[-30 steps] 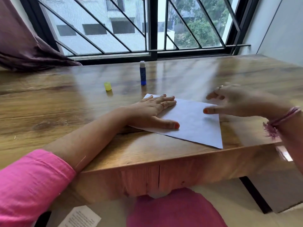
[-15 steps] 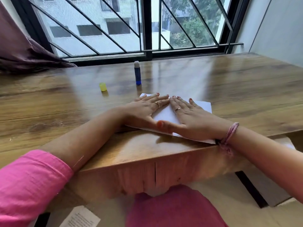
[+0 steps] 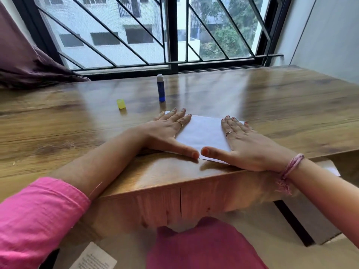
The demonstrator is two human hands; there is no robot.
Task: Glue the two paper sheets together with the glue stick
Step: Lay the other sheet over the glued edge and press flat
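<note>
The left hand (image 3: 167, 133) is laid flat, fingers straight, on the left part of the paper sheets (image 3: 204, 134); nothing is gripped by it. The right hand (image 3: 246, 144) is laid flat likewise on the right part, fingers extended and spread. The two thumb tips are brought near each other at the near edge of the sheets, with bare white paper exposed between the hands. The sheets are seen as one white rectangle on the table (image 3: 281, 105), close to its near edge; whether two layers are present cannot be told from the single visible surface.

The step in hand is judged to be the pressing or smoothing of the sheets after joining. The next move is judged to call for even pressure carried outward to the corners, followed by a check that the edges are bonded and aligned; recapping of the glue would then be required.

The glue stick (image 3: 160, 88) is stood upright beyond the sheets, blue body with a white top, uncapped as it appears. A yellow cap (image 3: 121, 104) is set apart to its left.

No brand or label can be read on the glue stick. A printed paper (image 3: 93, 259) lies on the floor below; its text is too small to be read
</note>
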